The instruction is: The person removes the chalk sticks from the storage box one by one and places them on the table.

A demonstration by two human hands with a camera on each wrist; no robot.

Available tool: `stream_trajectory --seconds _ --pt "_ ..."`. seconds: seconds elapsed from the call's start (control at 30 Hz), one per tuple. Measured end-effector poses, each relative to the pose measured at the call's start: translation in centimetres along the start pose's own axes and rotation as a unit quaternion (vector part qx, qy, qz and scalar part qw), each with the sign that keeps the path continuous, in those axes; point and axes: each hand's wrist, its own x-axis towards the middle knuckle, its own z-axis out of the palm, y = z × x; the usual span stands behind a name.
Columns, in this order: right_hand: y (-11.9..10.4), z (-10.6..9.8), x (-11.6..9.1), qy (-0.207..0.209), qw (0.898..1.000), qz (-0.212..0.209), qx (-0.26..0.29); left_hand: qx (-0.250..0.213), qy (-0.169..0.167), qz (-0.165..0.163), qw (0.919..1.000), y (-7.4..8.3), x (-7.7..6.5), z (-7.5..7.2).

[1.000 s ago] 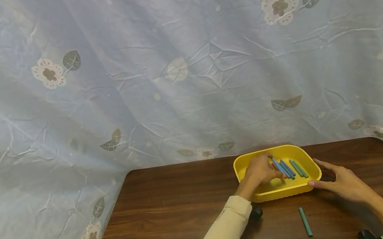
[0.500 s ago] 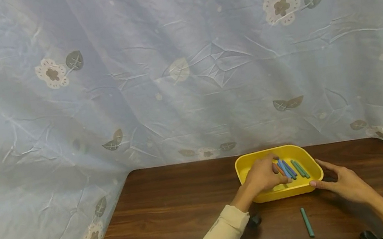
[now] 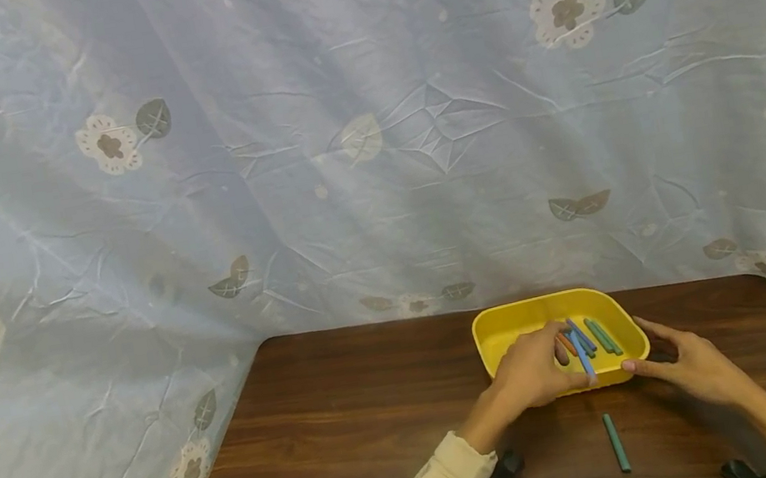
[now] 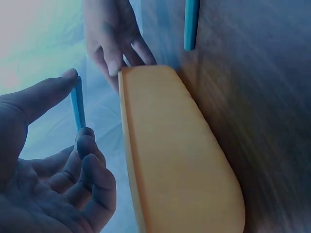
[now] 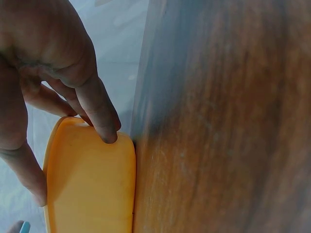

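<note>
Left hand [image 3: 534, 368] on blue stick [image 3: 583, 358]; axis fore-aft

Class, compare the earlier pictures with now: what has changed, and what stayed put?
The left hand has pinched a blue stick and lifted it up from the tray, toward the near rim. The right hand stays at the tray's end; the green stick stays on the table.

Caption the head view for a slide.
Left hand pinches a blue stick; right hand grips the yellow tray; a green stick lies on the table.
</note>
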Motion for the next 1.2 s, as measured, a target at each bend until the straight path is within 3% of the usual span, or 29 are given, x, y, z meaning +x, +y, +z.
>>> stream_trajectory --seconds 0.27,0.53,1.2 --pt "-0.1 -0.1 0.0 -0.006 1.0 0.009 -0.006 -0.021 -0.016 0.007 0.9996 0.7 -1.7 0.4" --pt "-0.2 -0.1 -0.1 -0.009 1.0 0.011 -0.008 -0.006 -0.04 0.026 0.9988 0.9 -3.2 0.9" --pt "-0.3 -0.2 -0.1 -0.007 1.0 0.006 -0.003 0.002 -0.064 0.019 0.9978 0.8 -5.0 2.5"
